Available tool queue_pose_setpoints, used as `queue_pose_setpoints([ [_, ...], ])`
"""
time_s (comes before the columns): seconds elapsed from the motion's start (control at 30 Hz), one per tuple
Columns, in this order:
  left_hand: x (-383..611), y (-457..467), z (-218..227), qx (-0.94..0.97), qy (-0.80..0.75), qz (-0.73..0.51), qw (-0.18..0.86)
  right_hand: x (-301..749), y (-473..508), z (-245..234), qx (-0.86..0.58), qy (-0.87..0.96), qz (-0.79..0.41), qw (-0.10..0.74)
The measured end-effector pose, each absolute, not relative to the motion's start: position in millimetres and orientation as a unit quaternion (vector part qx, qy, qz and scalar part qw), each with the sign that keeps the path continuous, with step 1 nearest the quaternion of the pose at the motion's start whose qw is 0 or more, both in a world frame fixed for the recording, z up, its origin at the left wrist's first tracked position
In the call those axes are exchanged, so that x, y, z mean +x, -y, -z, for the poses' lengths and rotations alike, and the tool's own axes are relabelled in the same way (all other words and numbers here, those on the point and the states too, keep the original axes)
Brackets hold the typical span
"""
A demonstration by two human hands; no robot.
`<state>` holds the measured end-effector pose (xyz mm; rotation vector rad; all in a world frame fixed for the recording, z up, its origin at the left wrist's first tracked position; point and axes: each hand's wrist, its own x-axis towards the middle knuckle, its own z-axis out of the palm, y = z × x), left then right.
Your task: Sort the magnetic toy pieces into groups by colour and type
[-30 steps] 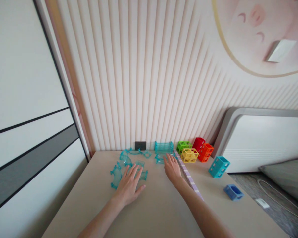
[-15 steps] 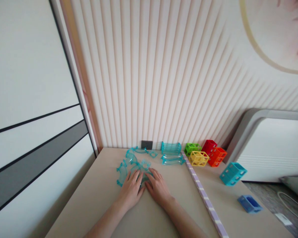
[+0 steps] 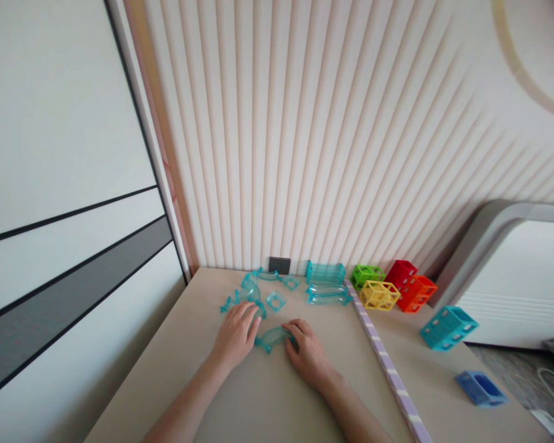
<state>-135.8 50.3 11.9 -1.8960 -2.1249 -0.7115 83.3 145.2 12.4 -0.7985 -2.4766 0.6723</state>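
Observation:
A curved clear-teal track piece (image 3: 272, 337) lies on the beige table (image 3: 277, 400) between my two hands. My right hand (image 3: 307, 354) has its fingers curled on the piece's right end. Resting on other teal curved pieces (image 3: 242, 296) is my left hand (image 3: 235, 335), its fingertips bent over them and close to the piece's left end. More teal parts lie just beyond: a small square frame (image 3: 276, 300), a straight trough (image 3: 329, 297) and a ribbed teal block (image 3: 325, 272) at the wall.
A lilac-and-white striped strip (image 3: 388, 369) runs diagonally across the table. Right of it sit green (image 3: 367, 275), yellow (image 3: 379, 295), red (image 3: 401, 272), orange (image 3: 417, 292) and teal (image 3: 449, 327) lattice blocks and a blue one (image 3: 481, 388). A dark socket (image 3: 279, 265) sits on the slatted wall.
My right hand came back from the far teal trough to meet the left, then both drew one curved teal piece toward me out of the pile. The camera swung left.

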Motion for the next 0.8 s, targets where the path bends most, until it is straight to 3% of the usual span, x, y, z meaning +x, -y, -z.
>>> queue_pose_setpoints([
  [0.47, -170, -50, 9, -0.562, 0.786, 0.222, 0.127, 84, -139, -13, -0.21, 0.925, -0.231, 0.216],
  [0.6, -159, -48, -7, -0.622, 0.729, 0.255, 0.13, 84, -140, -13, -0.215, 0.924, -0.229, 0.219],
  [0.8, -131, -47, -12, -0.731, 0.637, 0.24, 0.053, 88, -145, -14, -0.217, 0.924, -0.217, 0.226],
])
